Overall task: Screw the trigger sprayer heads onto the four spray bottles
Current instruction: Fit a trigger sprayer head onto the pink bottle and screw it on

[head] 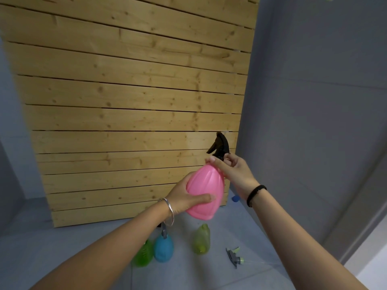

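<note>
Floor [209, 275] at lower left, bearing a green bottle [143, 255], then a blue bottle [163, 249] seemingly already capped, a yellow-green bottle [201, 239] with bare neck, and a loose sprayer [234, 256] further right. Above, left hand [184, 197] wrapped round the raised pink bottle [206, 190]; right hand [232, 170] pinched on the collar under its black sprayer head [219, 146]. Mid-tightening, probably; next, turning until snug, then setting down.

Back: pine slat panel [129, 97], horizontal boards, knotty
Right: plain grey wall [314, 91]
Floor: pale grey tiles [52, 243]
Light: soft, even
</note>
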{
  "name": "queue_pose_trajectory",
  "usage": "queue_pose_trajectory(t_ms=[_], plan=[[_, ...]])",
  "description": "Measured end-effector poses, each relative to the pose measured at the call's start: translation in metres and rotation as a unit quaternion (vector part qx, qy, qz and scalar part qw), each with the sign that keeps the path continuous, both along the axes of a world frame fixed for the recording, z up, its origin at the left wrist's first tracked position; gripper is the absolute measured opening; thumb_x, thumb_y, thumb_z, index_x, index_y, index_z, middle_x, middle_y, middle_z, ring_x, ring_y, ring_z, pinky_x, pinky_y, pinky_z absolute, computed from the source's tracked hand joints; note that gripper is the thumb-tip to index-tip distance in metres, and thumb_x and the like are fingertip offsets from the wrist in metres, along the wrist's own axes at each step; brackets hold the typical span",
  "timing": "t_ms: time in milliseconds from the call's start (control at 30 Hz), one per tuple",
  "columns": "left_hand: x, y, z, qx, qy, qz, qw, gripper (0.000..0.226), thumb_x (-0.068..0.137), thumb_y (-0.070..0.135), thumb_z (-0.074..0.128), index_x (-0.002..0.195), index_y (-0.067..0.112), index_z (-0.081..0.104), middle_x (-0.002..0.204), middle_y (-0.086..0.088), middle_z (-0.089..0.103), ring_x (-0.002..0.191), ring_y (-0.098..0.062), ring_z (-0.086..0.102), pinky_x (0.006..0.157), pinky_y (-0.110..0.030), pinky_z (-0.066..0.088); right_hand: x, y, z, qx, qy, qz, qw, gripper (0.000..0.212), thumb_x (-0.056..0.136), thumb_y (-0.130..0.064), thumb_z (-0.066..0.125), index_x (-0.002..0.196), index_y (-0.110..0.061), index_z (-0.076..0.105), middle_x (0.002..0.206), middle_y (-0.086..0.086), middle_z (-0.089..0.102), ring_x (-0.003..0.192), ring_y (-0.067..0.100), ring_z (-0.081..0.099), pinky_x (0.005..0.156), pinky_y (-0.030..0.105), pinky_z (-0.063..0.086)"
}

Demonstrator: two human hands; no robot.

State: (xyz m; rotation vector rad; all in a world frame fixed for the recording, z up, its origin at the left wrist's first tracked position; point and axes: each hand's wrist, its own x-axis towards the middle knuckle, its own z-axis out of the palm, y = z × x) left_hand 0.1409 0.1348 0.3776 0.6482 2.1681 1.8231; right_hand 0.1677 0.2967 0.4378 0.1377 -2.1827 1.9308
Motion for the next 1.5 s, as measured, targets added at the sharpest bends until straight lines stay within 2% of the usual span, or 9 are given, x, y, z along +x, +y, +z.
queue_pose_trajectory(t_ms=[100,200,433,567,767,933,1100,1267,1500], plan=[[-0.002,-0.002,0.004,0.026,-0.005,0.004,1.000,0.073,0.068,0.023,0.082,0.126,0.039,0.040,0.117,0.004,0.057,0.101,-0.012,0.057,0.071,-0.022,0.052,0.001,-0.001,0.001,-0.046,-0.027,0.076,0.996,0.041,0.084,-0.039,0.060,0.118,-0.016,0.062,0.093,-0.010,0.075,0.083,0.005,0.067,0.086,0.031,0.054],[-0.002,-0.001,0.005,0.034,0.008,0.024,0.999,0.073,0.065,0.023,0.084,0.120,0.042,0.039,0.110,0.012,0.056,0.097,-0.007,0.056,0.067,-0.020,0.050,0.000,-0.009,0.002,-0.081,-0.011,0.031,0.996,0.031,0.084,-0.029,0.064,0.111,-0.014,0.064,0.104,-0.002,0.072,0.094,0.016,0.065,0.090,0.037,0.053],[0.000,0.007,0.005,0.052,0.035,0.048,0.997,0.069,0.058,0.029,0.086,0.106,0.051,0.042,0.110,0.014,0.055,0.098,-0.005,0.055,0.069,-0.019,0.047,-0.006,-0.032,-0.006,-0.112,0.038,-0.079,0.990,0.018,0.080,-0.030,0.070,0.084,-0.030,0.053,0.076,-0.019,0.064,0.066,-0.008,0.064,0.059,0.010,0.050],[-0.004,0.000,0.008,0.051,0.039,0.055,0.996,0.066,0.063,0.024,0.086,0.101,0.055,0.042,0.108,0.018,0.053,0.097,-0.005,0.054,0.068,-0.021,0.047,-0.002,-0.028,0.002,-0.110,-0.021,0.008,0.994,0.036,0.089,-0.046,0.053,0.110,-0.020,0.066,0.106,-0.003,0.070,0.095,0.015,0.065,0.087,0.036,0.053],[-0.001,0.004,0.011,0.042,0.045,0.046,0.997,0.068,0.058,0.033,0.086,0.105,0.053,0.042,0.109,0.016,0.054,0.100,-0.010,0.056,0.070,-0.022,0.049,-0.003,-0.033,0.002,-0.151,-0.016,-0.083,0.985,0.035,0.075,-0.035,0.075,0.097,-0.016,0.055,0.096,0.005,0.064,0.093,0.026,0.063,0.091,0.046,0.053],[-0.005,0.000,0.016,0.061,0.042,0.044,0.996,0.064,0.066,0.023,0.084,0.102,0.054,0.042,0.107,0.017,0.054,0.096,-0.004,0.055,0.068,-0.020,0.049,0.000,-0.025,0.009,-0.145,-0.026,0.048,0.988,0.057,0.073,-0.049,0.062,0.119,-0.014,0.061,0.113,0.004,0.068,0.102,0.022,0.063,0.093,0.043,0.052],[-0.002,0.003,0.016,0.064,0.037,0.029,0.997,0.064,0.063,0.028,0.085,0.104,0.053,0.042,0.110,0.013,0.056,0.100,-0.011,0.058,0.071,-0.021,0.051,-0.002,-0.023,0.006,-0.165,-0.013,-0.001,0.986,0.034,0.067,-0.039,0.074,0.094,-0.022,0.064,0.091,-0.003,0.068,0.089,0.019,0.064,0.081,0.038,0.056],[-0.002,0.001,0.021,0.067,0.036,0.027,0.997,0.075,0.049,0.044,0.084,0.110,0.051,0.041,0.112,0.012,0.056,0.103,-0.013,0.058,0.076,-0.027,0.053,-0.001,-0.021,0.012,-0.163,-0.013,0.074,0.984,0.047,0.074,-0.041,0.066,0.116,-0.022,0.061,0.111,-0.006,0.071,0.097,0.011,0.067,0.087,0.035,0.056],[0.000,0.001,0.017,0.056,0.035,0.021,0.998,0.071,0.065,0.027,0.084,0.116,0.048,0.039,0.113,0.012,0.055,0.103,-0.011,0.056,0.073,-0.022,0.050,-0.001,-0.021,0.011,-0.136,-0.009,0.017,0.991,0.032,0.081,-0.021,0.068,0.109,-0.012,0.053,0.095,0.001,0.068,0.086,0.022,0.064,0.072,0.032,0.057]])
